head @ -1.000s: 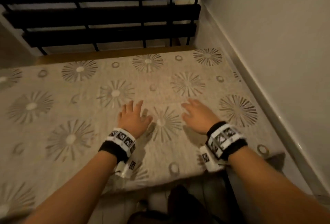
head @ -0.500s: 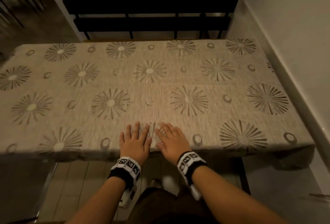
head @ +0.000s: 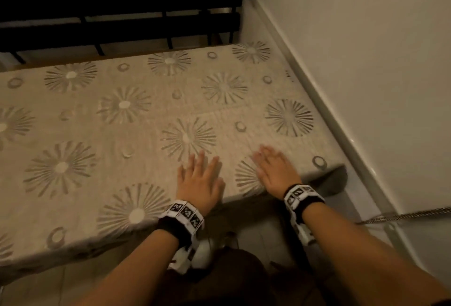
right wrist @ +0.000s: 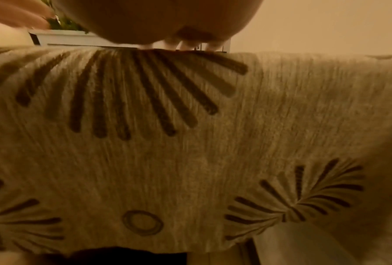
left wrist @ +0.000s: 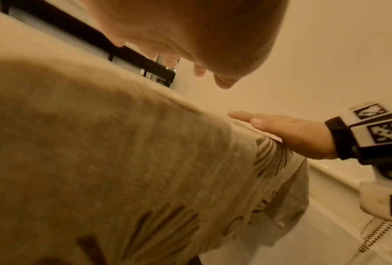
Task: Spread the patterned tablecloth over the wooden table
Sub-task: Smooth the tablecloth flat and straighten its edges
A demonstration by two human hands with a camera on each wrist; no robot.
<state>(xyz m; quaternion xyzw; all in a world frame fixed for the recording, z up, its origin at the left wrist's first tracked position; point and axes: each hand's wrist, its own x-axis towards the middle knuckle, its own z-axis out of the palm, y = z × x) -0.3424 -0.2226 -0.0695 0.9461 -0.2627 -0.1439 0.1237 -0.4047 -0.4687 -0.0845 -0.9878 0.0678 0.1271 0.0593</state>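
Observation:
A beige tablecloth with grey starburst and ring patterns lies flat over the table, its front edge hanging down. A thin strip of wooden table shows along the far side. My left hand lies flat, fingers straight, on the cloth near the front edge. To its right my right hand also lies flat on the cloth, close to the front right corner; the left wrist view shows the right hand pressed flat on the cloth edge. Neither hand holds anything.
A white wall with a baseboard runs close along the table's right side. Dark horizontal railing slats stand behind the table. A braided cord lies on the floor at the right. Tiled floor lies in front.
Both hands have slid right along the cloth's front edge, from the middle toward the front right corner, and spread further apart. The view has swung right with them.

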